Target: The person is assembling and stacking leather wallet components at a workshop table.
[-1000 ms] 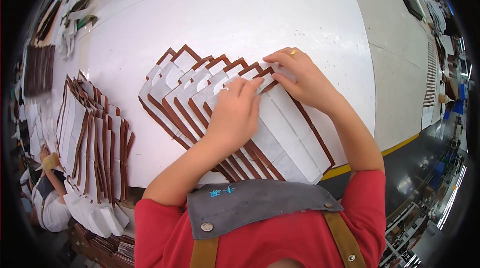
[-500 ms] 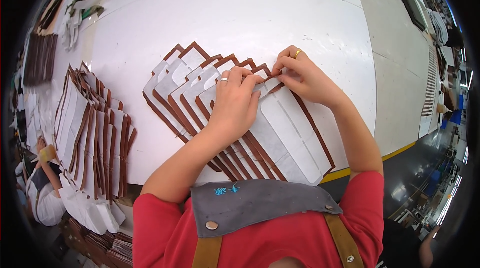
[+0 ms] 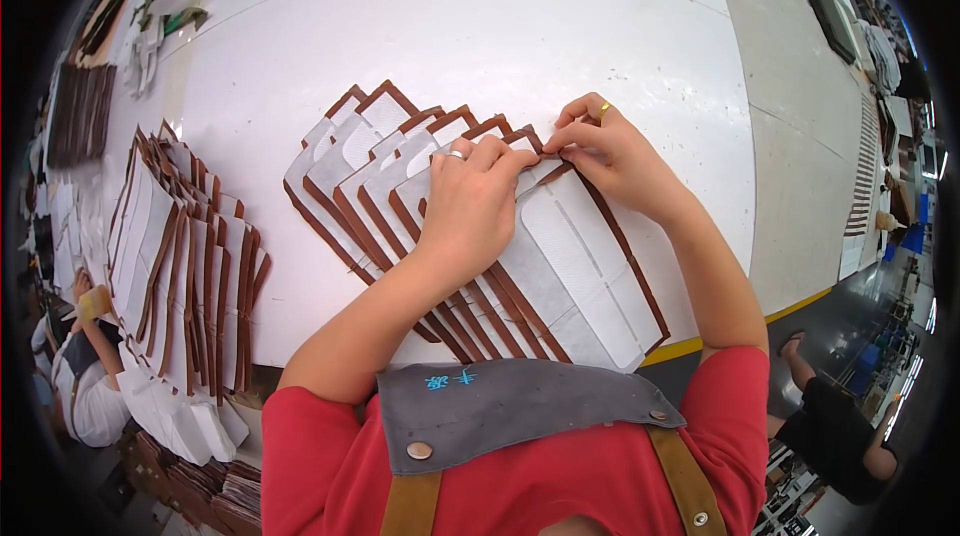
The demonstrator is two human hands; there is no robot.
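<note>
Several white panels with brown borders lie overlapped in a slanted fan point(image 3: 372, 143) on the white table. On top at the right is the front panel point(image 3: 572, 256), with a paler strip-marked patch on its face. My left hand point(image 3: 468, 198) rests over the fan, its bent fingers pressed to the front panel's far edge. Just to the right, my right hand point(image 3: 622, 158) pinches the brown border at that panel's far corner between thumb and fingers. The border looks folded over there, and the fingertips partly hide it.
A second bundle of brown-edged panels point(image 3: 190, 266) stands at the left, above white sheets point(image 3: 185, 416). Dark brown pieces point(image 3: 80, 116) and green scraps point(image 3: 180, 21) lie at the far left. One person point(image 3: 95, 386) works at left; another point(image 3: 840, 436) is at right.
My left fingers have shifted slightly along the far edge toward my right hand, which stays pinching the corner. The person at the lower right has come further into view.
</note>
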